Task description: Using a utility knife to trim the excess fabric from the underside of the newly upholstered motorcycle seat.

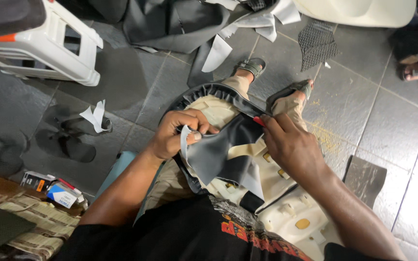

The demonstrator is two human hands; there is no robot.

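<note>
A cream plastic seat base [286, 212] rests across my lap, underside up, with a black vinyl cover [218, 154] folded over it. My left hand [177, 133] pinches a loose flap of the cover and pulls it up. My right hand [291, 145] presses on the cover's edge and grips a small red-handled tool [258, 121], whose tip I cannot make out. The cover's gathered black rim [209, 91] wraps the far end of the seat base. My sandalled feet [286, 94] rest on the floor beyond.
A white plastic stool [49, 46] lies tipped at the upper left. Black cover material and white scraps [216, 53] litter the grey tiled floor [368, 121]. Small boxes [56, 191] sit on a newspaper-covered surface at the lower left. Another cream seat base [359, 12] lies at the top right.
</note>
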